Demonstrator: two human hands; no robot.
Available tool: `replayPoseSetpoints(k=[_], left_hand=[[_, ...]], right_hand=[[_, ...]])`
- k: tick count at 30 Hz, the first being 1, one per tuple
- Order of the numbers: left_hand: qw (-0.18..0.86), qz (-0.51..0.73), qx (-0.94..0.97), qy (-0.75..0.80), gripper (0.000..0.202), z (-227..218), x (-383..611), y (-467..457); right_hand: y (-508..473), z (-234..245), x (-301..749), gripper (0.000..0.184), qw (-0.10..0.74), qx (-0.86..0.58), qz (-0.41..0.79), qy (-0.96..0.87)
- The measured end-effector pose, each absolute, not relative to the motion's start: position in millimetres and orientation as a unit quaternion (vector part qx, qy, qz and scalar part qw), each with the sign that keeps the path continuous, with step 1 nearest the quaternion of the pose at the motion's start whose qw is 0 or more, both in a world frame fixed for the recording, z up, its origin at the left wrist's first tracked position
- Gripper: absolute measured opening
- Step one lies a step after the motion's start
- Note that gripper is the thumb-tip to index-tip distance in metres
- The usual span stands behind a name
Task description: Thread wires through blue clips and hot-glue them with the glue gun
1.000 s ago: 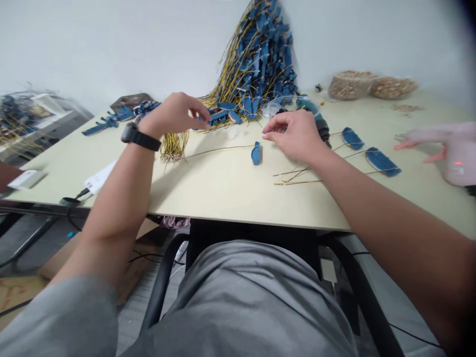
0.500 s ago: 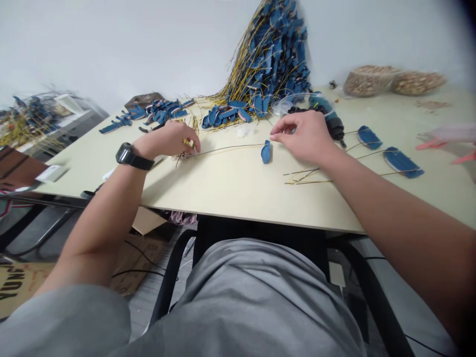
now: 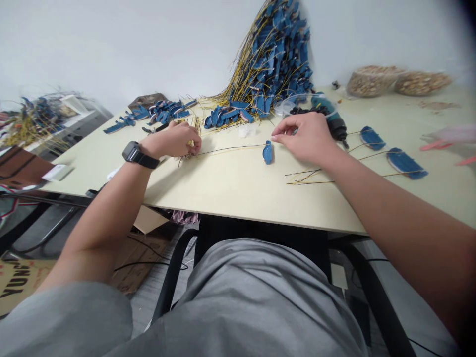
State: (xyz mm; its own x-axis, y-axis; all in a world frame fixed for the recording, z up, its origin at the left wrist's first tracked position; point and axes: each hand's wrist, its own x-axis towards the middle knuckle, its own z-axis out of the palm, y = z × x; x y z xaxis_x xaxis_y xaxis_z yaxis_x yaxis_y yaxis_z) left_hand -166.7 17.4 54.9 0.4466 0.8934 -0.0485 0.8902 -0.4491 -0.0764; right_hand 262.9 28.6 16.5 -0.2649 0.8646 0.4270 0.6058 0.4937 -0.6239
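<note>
My right hand (image 3: 307,134) is closed in a pinch at the end of a thin dark-and-yellow wire. Just under that pinch hangs or lies a small blue piece (image 3: 267,152); I cannot tell whether it touches the table. The wire (image 3: 230,148) runs left from there to my left hand (image 3: 178,139). Its fingers are curled together over a little heap of short yellowish bits at the wire's far end. What those fingers hold is hidden. Two larger blue pieces with wires, a curved one (image 3: 372,138) and a long one (image 3: 406,163), lie right of my right hand.
A tall pile of blue pieces with yellow wires (image 3: 277,59) leans on the wall. Behind my right hand lies a teal power drill (image 3: 330,116). Two bags of pale bits (image 3: 374,82) stand at back right. More blue pieces (image 3: 167,111) lie at back left. Blurred pink tool tips show far right.
Both hands keep nearly the same pose on the wire. The whole view has shifted slightly, and the pink tool at far right has moved a little.
</note>
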Motion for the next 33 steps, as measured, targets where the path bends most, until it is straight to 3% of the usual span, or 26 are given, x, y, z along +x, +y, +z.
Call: replayPoseSetpoints(k=[11,17,22,33], left_hand=[[0.040,-0.047,-0.815,-0.576,0.020,53,-169,25],[0.026,-0.094,-0.810,-0.578,0.030,60,-170,28],[0.041,-0.113,-0.805,-0.581,0.028,66,-166,25],[0.044,-0.072,-0.805,-0.587,0.029,94,-161,2]], right_hand=[[28,17,261,0.014,0.369,-0.479,0.176,-0.777],[30,15,263,0.025,0.370,-0.470,0.190,-0.779],[29,16,262,0.017,0.366,-0.472,0.184,-0.781],[30,16,259,0.016,0.363,-0.480,0.172,-0.780]])
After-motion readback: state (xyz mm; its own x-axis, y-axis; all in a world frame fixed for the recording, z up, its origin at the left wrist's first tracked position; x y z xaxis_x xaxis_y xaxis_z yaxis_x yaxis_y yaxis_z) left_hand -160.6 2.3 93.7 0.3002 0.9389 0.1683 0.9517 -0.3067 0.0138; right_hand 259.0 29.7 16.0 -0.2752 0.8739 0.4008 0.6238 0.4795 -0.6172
